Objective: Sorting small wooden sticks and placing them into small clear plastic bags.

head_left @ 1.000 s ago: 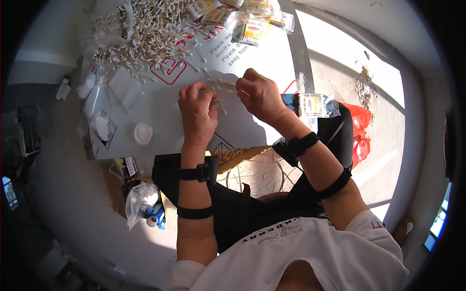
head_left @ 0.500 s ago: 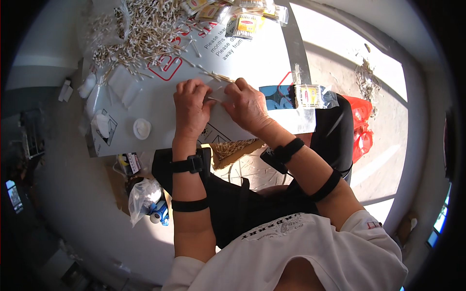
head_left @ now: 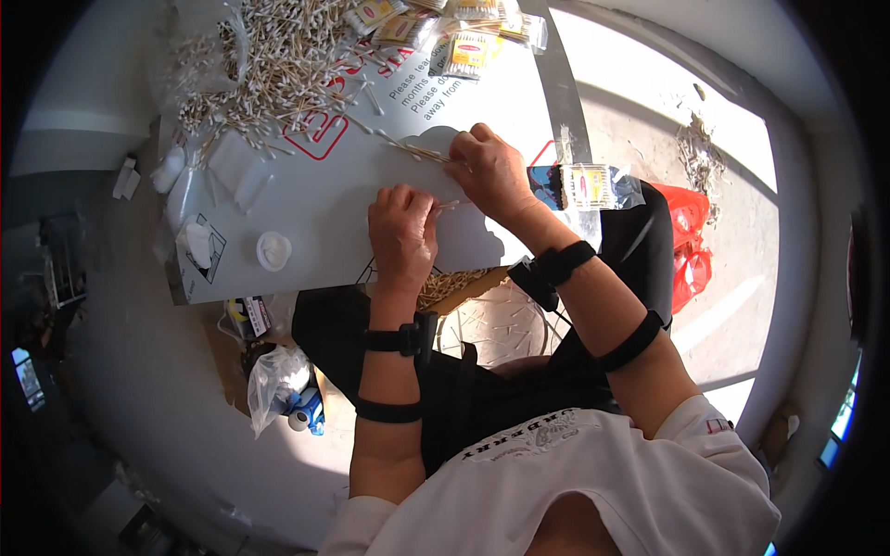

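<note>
Fingers of the right hand pinch a small bundle of cotton swabs whose long axis runs toward ten o'clock over the white counter, while the left hand, curled shut on another few swabs, sits just beside at seven o'clock.

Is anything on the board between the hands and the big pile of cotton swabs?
Nothing visible blocks it. The right hand and left hand both pinch a few swabs on the white board. Only bare board and some stray swabs lie between them and the pile at far left.
</note>
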Action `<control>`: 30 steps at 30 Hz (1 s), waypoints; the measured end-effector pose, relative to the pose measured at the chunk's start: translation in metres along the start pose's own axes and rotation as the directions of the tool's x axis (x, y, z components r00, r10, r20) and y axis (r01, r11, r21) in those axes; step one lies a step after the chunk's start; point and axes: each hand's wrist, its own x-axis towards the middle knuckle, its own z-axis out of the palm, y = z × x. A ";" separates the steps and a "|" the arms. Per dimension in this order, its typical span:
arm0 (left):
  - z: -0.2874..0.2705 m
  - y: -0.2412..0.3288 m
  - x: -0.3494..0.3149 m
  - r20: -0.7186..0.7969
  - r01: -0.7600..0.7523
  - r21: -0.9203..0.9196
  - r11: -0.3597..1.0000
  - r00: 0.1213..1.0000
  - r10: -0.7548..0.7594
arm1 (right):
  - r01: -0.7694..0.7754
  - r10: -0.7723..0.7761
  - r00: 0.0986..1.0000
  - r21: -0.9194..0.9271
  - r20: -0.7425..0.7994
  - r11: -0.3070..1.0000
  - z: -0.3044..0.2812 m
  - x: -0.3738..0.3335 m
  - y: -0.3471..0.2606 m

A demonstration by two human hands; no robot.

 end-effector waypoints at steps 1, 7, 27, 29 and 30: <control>0.001 0.000 0.001 -0.009 0.002 -0.011 1.000 1.000 -0.002 | 0.033 -0.032 0.999 -0.074 0.017 0.997 0.005 0.004 0.004; 0.002 -0.005 -0.006 -0.035 0.008 -0.014 1.000 0.999 -0.008 | 0.035 -0.032 0.998 -0.056 0.062 0.998 0.002 -0.004 0.007; 0.002 0.000 -0.018 -0.209 0.109 -0.155 0.982 0.968 -0.140 | 0.117 -0.144 0.970 0.142 0.195 0.983 -0.006 -0.005 0.000; 0.001 -0.001 -0.017 -0.203 0.105 -0.139 0.985 0.970 -0.132 | 0.177 -0.196 0.966 0.121 0.169 0.977 0.002 0.004 0.000; 0.002 -0.005 -0.019 -0.169 0.044 -0.022 0.999 0.984 -0.048 | 0.237 -0.250 0.958 0.099 0.143 0.966 0.006 0.007 -0.001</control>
